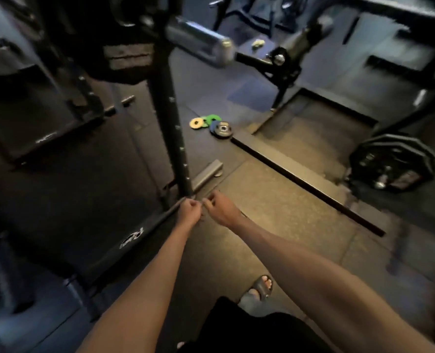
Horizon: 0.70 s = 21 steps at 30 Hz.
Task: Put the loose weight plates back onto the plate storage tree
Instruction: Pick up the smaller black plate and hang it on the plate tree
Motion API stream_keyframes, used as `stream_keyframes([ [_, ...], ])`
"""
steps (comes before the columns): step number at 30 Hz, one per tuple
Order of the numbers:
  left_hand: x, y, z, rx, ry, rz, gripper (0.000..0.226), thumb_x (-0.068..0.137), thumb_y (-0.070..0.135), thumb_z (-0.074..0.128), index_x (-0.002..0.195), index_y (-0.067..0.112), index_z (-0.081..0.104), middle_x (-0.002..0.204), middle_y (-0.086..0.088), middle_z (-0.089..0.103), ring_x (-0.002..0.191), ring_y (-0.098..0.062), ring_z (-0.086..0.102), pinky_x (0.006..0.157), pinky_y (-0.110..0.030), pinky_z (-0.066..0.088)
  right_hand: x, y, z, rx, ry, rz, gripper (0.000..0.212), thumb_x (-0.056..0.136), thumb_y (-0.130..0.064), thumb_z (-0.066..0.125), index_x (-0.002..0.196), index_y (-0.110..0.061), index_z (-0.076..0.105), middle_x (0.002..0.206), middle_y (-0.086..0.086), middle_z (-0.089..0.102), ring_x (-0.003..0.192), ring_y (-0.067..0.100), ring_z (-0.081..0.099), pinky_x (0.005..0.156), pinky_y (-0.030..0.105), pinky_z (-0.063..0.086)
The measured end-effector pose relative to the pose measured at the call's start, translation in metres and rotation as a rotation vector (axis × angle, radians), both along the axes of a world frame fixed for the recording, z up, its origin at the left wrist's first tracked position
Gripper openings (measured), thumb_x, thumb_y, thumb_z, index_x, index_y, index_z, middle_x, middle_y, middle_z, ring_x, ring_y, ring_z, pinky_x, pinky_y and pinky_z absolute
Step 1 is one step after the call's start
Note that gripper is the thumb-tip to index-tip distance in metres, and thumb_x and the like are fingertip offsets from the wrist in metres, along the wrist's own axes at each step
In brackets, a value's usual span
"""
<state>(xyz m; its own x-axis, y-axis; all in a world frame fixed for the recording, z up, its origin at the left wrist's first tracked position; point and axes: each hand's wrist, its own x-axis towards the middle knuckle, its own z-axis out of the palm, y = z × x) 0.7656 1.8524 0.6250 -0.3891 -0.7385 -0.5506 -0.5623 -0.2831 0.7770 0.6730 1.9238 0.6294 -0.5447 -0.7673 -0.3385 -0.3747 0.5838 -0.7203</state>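
Note:
Small loose weight plates lie on the dark rubber floor beyond the rack post: a yellow plate [196, 122], a green plate [209, 119] and a black plate [221, 129] partly stacked on a blue one. My left hand [188, 209] and my right hand [220, 208] reach out side by side near the foot of the post, both with fingers curled and nothing visibly held. Both hands are well short of the plates. No plate storage tree is clearly recognisable in this dark, blurred view.
A black upright rack post [171, 128] stands just ahead, with a barbell sleeve [198, 44] overhead. A loaded barbell with large black plates [392, 164] rests at the right. A long black floor rail [303, 179] crosses diagonally. My sandalled foot [261, 287] is below.

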Motion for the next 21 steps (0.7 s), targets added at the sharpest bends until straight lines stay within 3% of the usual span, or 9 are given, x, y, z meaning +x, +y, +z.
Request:
stream_keyframes([
  [3,-0.080,0.031,-0.019,0.009,-0.118,-0.223,0.018,0.103,0.017,0.048,0.091,0.006,0.057,0.067,-0.009,0.059,0.052,-0.021,0.054,0.056,-0.030,0.045,-0.072,0.037,-0.019,0.105,0.027,-0.019,0.030,0.099,-0.029,0.054,0.110,-0.003,0.065,0.110,0.021,0.071,0.104,0.036,0.066,0.084,0.039,0.050],
  [6,-0.148,0.059,-0.032,0.038,-0.262,-0.449,0.018,0.104,0.020,0.043,0.091,0.012,0.051,0.067,-0.004,0.056,0.052,-0.016,0.055,0.047,-0.022,0.037,-0.140,0.072,-0.031,0.205,0.037,-0.021,0.032,0.098,-0.024,0.052,0.114,0.001,0.065,0.115,0.025,0.069,0.108,0.039,0.065,0.087,0.040,0.051],
  [11,-0.234,0.082,-0.043,0.049,-0.377,-0.633,0.020,0.103,0.013,0.039,0.085,0.016,0.047,0.070,-0.005,0.055,0.055,-0.017,0.054,0.050,-0.023,0.036,-0.235,0.112,-0.042,0.314,0.028,-0.070,0.033,0.098,-0.023,0.050,0.120,-0.001,0.064,0.122,0.022,0.067,0.113,0.037,0.064,0.090,0.038,0.050],
  [14,-0.273,0.081,-0.047,0.032,-0.416,-0.710,0.012,0.103,0.015,0.040,0.094,0.014,0.049,0.077,-0.009,0.059,0.061,-0.019,0.056,0.051,-0.024,0.039,-0.279,0.123,-0.052,0.368,0.013,-0.078,0.033,0.098,-0.021,0.048,0.121,-0.001,0.063,0.125,0.023,0.066,0.114,0.037,0.063,0.091,0.039,0.050],
  [19,-0.329,0.056,-0.064,0.028,-0.473,-0.729,0.015,0.099,0.011,0.043,0.107,0.009,0.055,0.096,-0.020,0.065,0.065,-0.024,0.059,0.050,-0.026,0.041,-0.342,0.117,-0.076,0.482,-0.012,-0.030,0.035,0.099,-0.020,0.048,0.124,0.001,0.059,0.130,0.024,0.062,0.118,0.038,0.060,0.095,0.039,0.049],
  [21,-0.348,0.038,-0.074,0.037,-0.494,-0.721,0.012,0.100,0.012,0.043,0.103,0.011,0.054,0.093,-0.020,0.065,0.061,-0.024,0.057,0.050,-0.028,0.041,-0.368,0.104,-0.085,0.535,-0.019,0.016,0.035,0.100,-0.022,0.047,0.125,0.000,0.058,0.131,0.024,0.061,0.119,0.038,0.059,0.096,0.039,0.048],
])
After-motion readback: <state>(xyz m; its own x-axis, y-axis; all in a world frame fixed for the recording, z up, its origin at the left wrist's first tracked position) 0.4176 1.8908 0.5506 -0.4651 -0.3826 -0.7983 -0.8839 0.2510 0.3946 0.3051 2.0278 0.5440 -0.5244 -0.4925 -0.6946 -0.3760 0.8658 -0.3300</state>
